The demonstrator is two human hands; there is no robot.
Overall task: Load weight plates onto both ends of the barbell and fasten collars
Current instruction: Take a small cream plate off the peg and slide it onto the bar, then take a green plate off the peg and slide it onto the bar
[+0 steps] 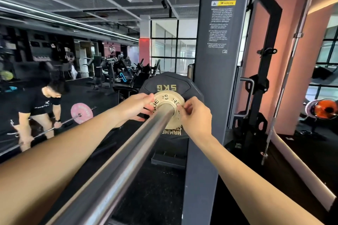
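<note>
While on the barbell sleeve (128,153) | both hands' fingers pinch small gold plate (169,101) | left hand (136,105) | right hand (195,117)

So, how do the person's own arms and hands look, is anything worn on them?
Both forearms are bare up to the picture's edge: no sleeves show. The left hand and the right hand wear no gloves, and no watch, band or ring can be seen on the wrists or fingers.

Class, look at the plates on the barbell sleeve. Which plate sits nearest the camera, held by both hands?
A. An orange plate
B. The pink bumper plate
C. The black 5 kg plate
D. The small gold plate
D: the small gold plate sits in front of the black 5 kg plate on the barbell sleeve, its rim held by the left hand and right hand.
</note>
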